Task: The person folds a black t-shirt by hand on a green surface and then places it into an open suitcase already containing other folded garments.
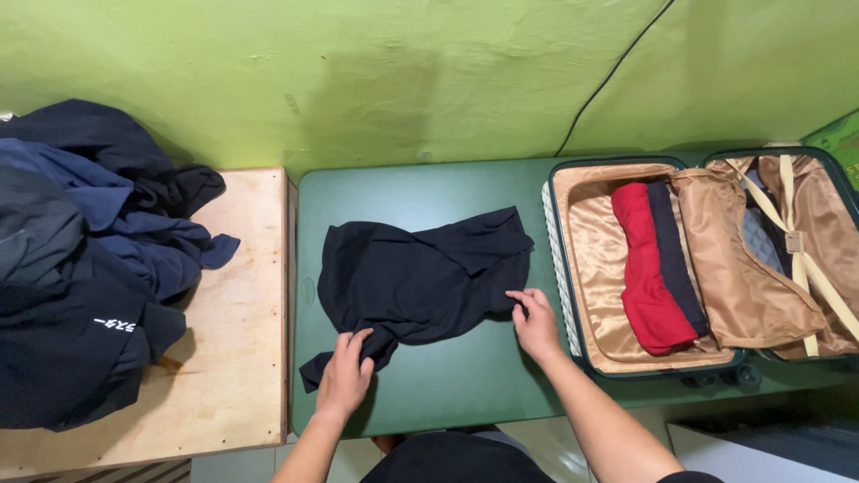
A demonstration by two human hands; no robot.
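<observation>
Both hands' fingers pinch crumpled soft black garment: left hand, right hand.

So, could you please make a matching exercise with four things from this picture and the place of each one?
Things:
1. black garment
2. red roll
3. pile of dark clothes
4. black cable

Places:
A. on the green wall
B. on the wooden board
C. inside the open suitcase
D. on the green table, under both hands

Pairs: 1-D, 2-C, 3-B, 4-A

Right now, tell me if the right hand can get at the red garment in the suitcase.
Probably yes: the right hand sits beside the open suitcase, and the red garment lies uncovered.
</observation>
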